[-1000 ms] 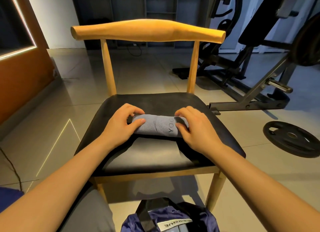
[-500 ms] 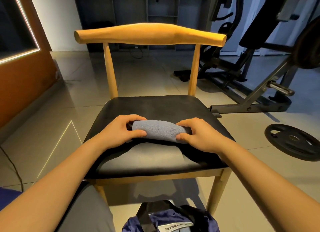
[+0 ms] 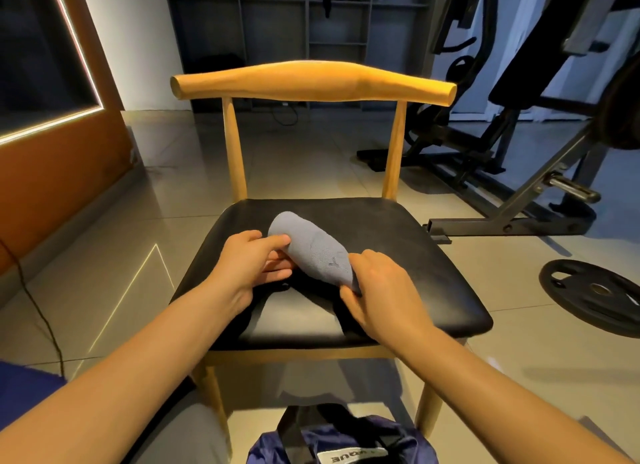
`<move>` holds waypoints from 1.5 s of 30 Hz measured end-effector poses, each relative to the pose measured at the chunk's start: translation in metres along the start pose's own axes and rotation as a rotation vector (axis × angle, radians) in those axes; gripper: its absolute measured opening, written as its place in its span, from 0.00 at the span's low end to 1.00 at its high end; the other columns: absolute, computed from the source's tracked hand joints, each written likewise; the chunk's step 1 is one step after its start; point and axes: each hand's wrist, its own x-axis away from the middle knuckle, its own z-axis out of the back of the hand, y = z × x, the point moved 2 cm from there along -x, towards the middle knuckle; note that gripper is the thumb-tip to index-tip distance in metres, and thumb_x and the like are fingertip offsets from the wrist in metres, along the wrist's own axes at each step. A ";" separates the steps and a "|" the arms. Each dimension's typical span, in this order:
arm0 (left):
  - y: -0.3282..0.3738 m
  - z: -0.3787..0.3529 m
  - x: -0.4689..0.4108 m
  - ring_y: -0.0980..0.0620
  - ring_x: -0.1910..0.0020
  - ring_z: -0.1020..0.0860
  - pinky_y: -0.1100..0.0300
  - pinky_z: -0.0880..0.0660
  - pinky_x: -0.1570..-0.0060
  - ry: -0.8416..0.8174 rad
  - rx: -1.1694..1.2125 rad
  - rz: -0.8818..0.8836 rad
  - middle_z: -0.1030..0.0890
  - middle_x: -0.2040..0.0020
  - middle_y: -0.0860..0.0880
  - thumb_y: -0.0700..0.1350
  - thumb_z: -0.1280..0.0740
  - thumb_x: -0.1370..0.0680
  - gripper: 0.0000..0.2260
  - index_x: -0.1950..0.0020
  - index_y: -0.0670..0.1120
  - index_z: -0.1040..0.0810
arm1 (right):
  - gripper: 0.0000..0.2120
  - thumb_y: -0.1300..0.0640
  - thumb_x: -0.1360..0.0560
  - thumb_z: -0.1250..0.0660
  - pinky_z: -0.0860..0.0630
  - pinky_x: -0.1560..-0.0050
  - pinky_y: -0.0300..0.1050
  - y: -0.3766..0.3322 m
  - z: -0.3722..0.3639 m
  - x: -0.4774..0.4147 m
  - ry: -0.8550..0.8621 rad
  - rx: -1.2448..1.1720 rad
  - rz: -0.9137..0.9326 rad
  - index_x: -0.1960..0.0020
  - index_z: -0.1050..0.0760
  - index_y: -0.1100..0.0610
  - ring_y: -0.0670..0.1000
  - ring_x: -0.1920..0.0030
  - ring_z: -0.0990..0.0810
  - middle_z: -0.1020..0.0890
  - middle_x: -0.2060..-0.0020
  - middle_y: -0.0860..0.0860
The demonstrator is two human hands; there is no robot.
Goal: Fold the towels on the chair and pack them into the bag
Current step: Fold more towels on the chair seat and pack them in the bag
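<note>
One wooden chair (image 3: 313, 81), black seat. Bare seat is seen all round the towel, widest toward the right edge and the back posts; the front edge is crossed by both forearms. Tiled floor (image 3: 311, 165) lies open behind the chair – a weight bench frame (image 3: 519, 207) and one weight plate (image 3: 595, 295) stand well apart to the right.

One towel (image 3: 311, 252) – grey-blue, rolled into a short thick bundle – is held slantwise over the seat's middle. Its far end is gripped by the left hand (image 3: 242, 266), thumb above and fingers (image 3: 277, 276) beneath; its near end is clasped by the curled right hand (image 3: 384, 290). Contact with the seat cannot be told.

One navy bag (image 3: 343, 444) lies on the floor below the front edge.
</note>
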 end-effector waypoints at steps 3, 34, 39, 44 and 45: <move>0.006 -0.007 0.013 0.46 0.49 0.14 0.50 0.16 0.55 -0.008 0.197 -0.019 0.15 0.44 0.42 0.42 0.23 0.25 0.24 0.31 0.44 0.25 | 0.11 0.59 0.34 0.25 0.32 0.67 0.48 -0.019 0.003 0.007 0.096 0.071 0.078 0.58 0.26 0.59 0.58 0.63 0.26 0.25 0.64 0.55; -0.043 -0.076 0.161 0.49 0.58 0.18 0.58 0.20 0.68 -0.318 -0.441 -0.265 0.17 0.54 0.43 0.43 0.23 0.26 0.12 0.45 0.40 0.20 | 0.14 0.65 0.19 0.37 0.23 0.57 0.34 -0.028 0.101 0.152 -0.201 -0.906 -0.625 0.44 0.19 0.50 0.43 0.53 0.16 0.14 0.52 0.46; -0.061 -0.082 0.163 0.48 0.54 0.18 0.57 0.19 0.63 -0.383 -0.432 -0.198 0.17 0.52 0.42 0.43 0.24 0.24 0.15 0.42 0.38 0.22 | 0.13 0.58 0.22 0.29 0.19 0.52 0.45 -0.029 0.094 0.178 -0.229 -1.075 -0.805 0.37 0.19 0.52 0.52 0.48 0.14 0.13 0.49 0.52; -0.097 -0.090 0.162 0.49 0.52 0.18 0.55 0.18 0.64 -0.503 -0.607 -0.177 0.18 0.48 0.44 0.49 0.24 0.24 0.17 0.41 0.42 0.23 | 0.13 0.65 0.22 0.31 0.19 0.55 0.44 -0.022 0.087 0.212 -0.158 -0.921 -0.937 0.41 0.17 0.53 0.53 0.50 0.14 0.13 0.51 0.52; -0.104 -0.092 0.160 0.49 0.51 0.18 0.54 0.17 0.63 -0.533 -0.640 -0.185 0.19 0.46 0.46 0.50 0.24 0.24 0.19 0.39 0.43 0.24 | 0.13 0.65 0.22 0.31 0.20 0.56 0.43 -0.021 0.084 0.220 -0.127 -0.895 -0.960 0.41 0.17 0.54 0.52 0.51 0.14 0.13 0.51 0.52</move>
